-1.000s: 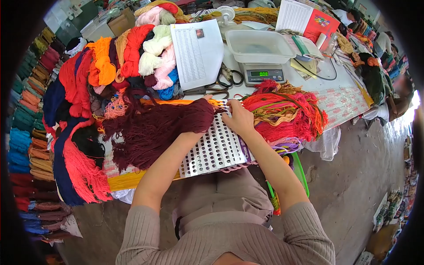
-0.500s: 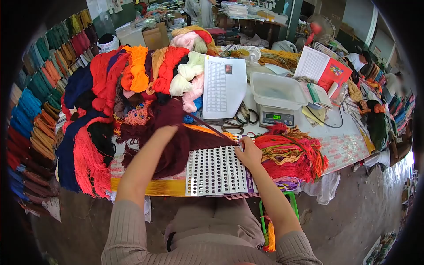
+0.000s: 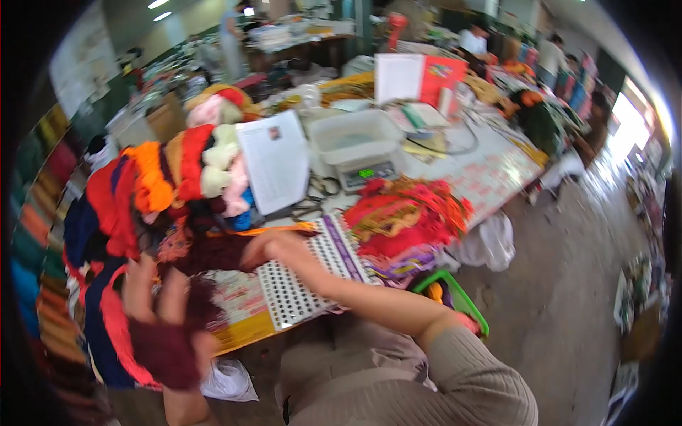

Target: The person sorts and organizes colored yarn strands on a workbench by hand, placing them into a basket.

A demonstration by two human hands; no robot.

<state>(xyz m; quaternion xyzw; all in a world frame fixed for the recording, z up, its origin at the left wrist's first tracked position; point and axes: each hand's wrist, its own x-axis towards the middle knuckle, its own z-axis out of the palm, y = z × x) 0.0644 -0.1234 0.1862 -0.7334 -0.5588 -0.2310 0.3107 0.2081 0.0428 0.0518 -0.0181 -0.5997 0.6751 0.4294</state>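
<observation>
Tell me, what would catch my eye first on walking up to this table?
Probably the heap of bright yarn skeins, orange, red and cream, piled at the table's left. In front, the left hand grips dark maroon yarn, while the right hand rests at the top of a white perforated board. Behind sits a digital scale.

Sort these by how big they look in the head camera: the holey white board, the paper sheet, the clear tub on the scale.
1. Holey white board, though it lies nearest the camera.
2 and 3. Paper sheet and clear tub look about alike, too close to rank.
</observation>
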